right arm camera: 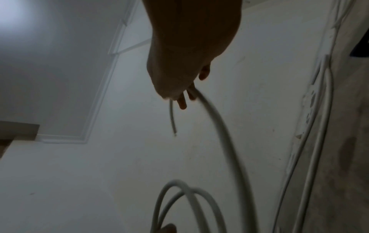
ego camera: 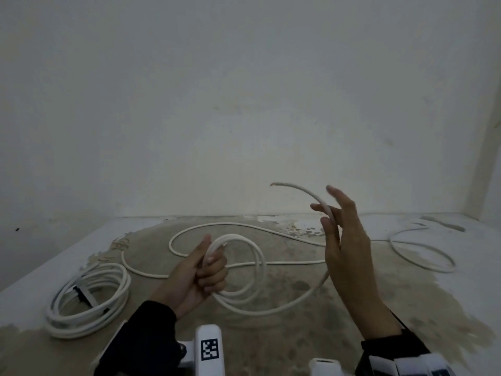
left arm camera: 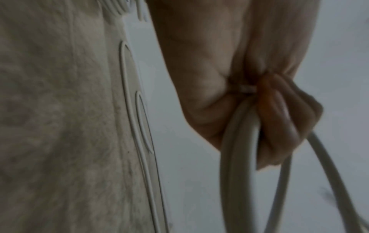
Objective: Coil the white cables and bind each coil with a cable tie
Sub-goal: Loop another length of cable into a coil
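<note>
My left hand (ego camera: 202, 272) grips a coil of white cable (ego camera: 257, 267) of a few loops, held just above the worn surface; the left wrist view shows the left hand's fingers (left arm camera: 279, 119) curled round the strands (left arm camera: 237, 141). From the coil the cable arcs up to my raised right hand (ego camera: 341, 234). It passes between thumb and index finger there, with the other fingers spread. The free cable end (ego camera: 274, 184) sticks out to the left above that hand. In the right wrist view the cable (right arm camera: 219, 126) leaves the right hand's fingers (right arm camera: 182, 104).
A finished white coil (ego camera: 89, 299) with a dark tie lies at the near left. Another loose white cable (ego camera: 244, 226) snakes across the stained surface (ego camera: 298, 335), ending in a loop (ego camera: 423, 251) at the right. A white wall stands close behind.
</note>
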